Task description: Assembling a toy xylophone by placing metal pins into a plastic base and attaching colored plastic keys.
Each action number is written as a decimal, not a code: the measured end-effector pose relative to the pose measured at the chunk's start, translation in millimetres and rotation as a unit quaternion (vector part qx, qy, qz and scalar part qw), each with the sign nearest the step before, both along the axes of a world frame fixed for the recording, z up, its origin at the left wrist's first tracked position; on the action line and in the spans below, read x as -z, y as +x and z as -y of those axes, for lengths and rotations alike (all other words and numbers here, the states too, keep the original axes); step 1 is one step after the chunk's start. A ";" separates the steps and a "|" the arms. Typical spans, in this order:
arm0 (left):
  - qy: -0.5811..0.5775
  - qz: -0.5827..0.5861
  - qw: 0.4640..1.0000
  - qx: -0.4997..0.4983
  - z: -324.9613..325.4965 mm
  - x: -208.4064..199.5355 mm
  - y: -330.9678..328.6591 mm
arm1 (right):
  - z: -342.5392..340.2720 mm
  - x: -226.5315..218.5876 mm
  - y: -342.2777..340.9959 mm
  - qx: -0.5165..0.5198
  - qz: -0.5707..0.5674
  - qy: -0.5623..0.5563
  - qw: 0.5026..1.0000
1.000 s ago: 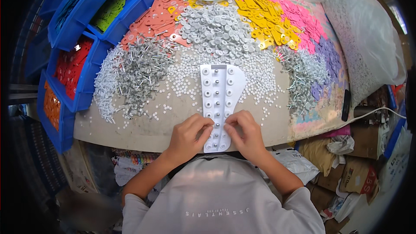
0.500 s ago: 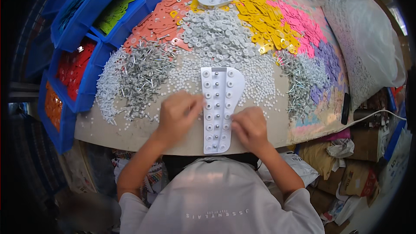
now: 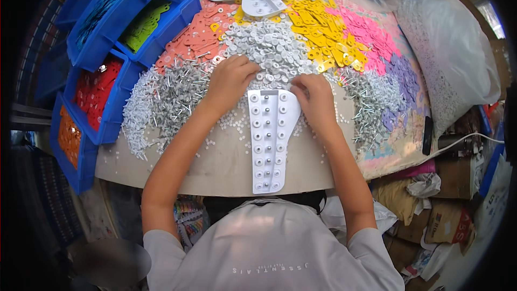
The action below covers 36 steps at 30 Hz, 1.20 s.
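Observation:
A white plastic tray lies in front of me on the table, narrow end toward me. Rows of white round pieces line both its sides, and metal pins stand along its middle channel. Beyond it rises a heap of grey-white round plastic washers. My left hand is at the heap's left edge, fingers bent together over the pieces. At the heap's near right edge is my right hand, beside the tray's wide end, its thumb and fingers curled inward. Whatever lies between the fingertips of either hand is too small to make out.
Metal screws heap at left, more screws at right. Salmon, yellow, pink and purple flat pieces surround the washers. Blue bins stand left; a filled plastic bag sits right.
Both hands have moved away from the tray's sides, forward to the washer heap. The tray still lies flat, with its pieces and pins in place.

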<state>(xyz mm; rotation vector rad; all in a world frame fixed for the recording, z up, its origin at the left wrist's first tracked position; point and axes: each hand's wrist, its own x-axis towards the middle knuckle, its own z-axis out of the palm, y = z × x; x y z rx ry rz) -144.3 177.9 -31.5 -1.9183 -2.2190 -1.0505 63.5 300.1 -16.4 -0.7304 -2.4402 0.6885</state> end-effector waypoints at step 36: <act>-0.058 0.282 0.956 0.054 153.7 -30.4 130.3 | 131.3 -45.2 92.3 -0.097 0.031 -0.251 0.963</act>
